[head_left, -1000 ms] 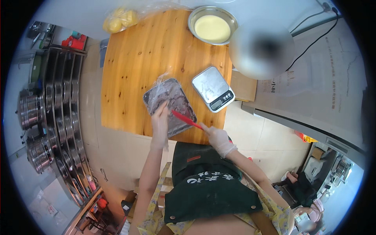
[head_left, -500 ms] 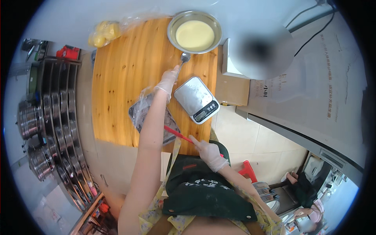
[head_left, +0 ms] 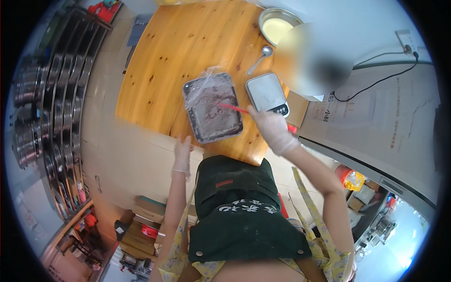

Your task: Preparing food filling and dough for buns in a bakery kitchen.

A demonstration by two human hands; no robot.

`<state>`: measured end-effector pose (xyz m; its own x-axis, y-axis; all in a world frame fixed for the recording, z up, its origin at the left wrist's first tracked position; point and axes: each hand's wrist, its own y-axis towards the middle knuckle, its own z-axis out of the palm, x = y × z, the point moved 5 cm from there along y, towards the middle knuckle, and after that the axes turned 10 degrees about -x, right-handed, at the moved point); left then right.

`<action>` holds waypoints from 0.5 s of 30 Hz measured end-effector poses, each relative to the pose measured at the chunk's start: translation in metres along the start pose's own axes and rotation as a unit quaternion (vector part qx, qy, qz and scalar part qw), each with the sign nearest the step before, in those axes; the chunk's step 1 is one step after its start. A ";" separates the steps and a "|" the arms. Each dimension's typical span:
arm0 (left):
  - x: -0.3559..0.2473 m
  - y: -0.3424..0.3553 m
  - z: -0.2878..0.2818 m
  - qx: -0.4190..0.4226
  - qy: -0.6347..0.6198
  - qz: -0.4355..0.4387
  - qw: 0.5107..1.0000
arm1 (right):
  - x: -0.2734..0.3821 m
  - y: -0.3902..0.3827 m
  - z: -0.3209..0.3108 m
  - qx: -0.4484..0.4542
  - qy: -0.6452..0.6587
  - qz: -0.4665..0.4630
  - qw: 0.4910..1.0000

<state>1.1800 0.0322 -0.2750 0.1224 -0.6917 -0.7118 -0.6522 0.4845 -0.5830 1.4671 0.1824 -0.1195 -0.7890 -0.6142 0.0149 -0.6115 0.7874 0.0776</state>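
Observation:
My gloved right hand is closed around a long red spatula-like tool. Its thin far end reaches over the dark mass in a rectangular tray; the tip is hard to make out. Clear plastic film lies bunched over the tray's far left part. My gloved left hand is at the table's near edge, just below the tray's near left corner, fingers apart and holding nothing visible. To the right of the tray sits a kitchen scale, partly covered by my right hand. Beyond it lies a metal spoon.
A steel bowl of pale yellow liquid stands at the wooden table's far right corner. Beside it is a large blurred round thing. A white cabinet bounds the right; racks of metal pans line the left.
My left hand has let go of the spoon, now on the table, and drawn back to the near edge. My right hand has brought the red tool's far end farther over the tray. The view has shifted.

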 end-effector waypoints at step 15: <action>0.003 -0.024 0.044 0.046 -0.184 0.051 0.981 | 0.043 0.015 0.008 0.354 -0.097 0.025 0.930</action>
<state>1.2292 0.0419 -0.2800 0.3325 -0.4057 -0.8514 -0.6075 0.5983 -0.5224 1.4233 0.1687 -0.1260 -0.7712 -0.6094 -0.1844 -0.4058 0.6936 -0.5952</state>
